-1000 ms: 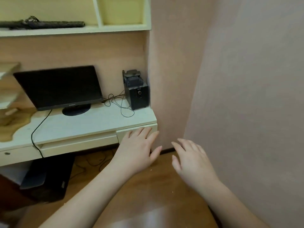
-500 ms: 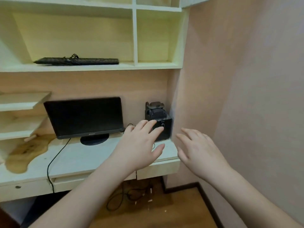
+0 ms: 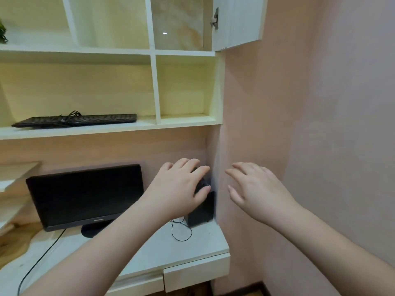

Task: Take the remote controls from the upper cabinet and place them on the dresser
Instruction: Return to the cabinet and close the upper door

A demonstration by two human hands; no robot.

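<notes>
An upper cabinet [image 3: 181,28] with a glossy marbled door fills the top middle, and a white side panel with a metal hinge [image 3: 239,20] hangs beside it at the top right. No remote control is visible. My left hand [image 3: 179,189] is raised with relaxed fingers in front of a black speaker [image 3: 202,209], holding nothing. My right hand [image 3: 254,191] is held up beside it near the pink wall, fingers spread and empty.
Open cream shelves [image 3: 183,88] sit below the cabinet, with a black keyboard [image 3: 74,120] on the left shelf. A black monitor [image 3: 85,195] stands on the white desk [image 3: 192,242], which has drawers [image 3: 196,272]. A pink wall [image 3: 320,124] closes off the right side.
The view has tilted upward from floor and desk to shelves and upper cabinet. Both hands have risen with it and stay empty with fingers spread.
</notes>
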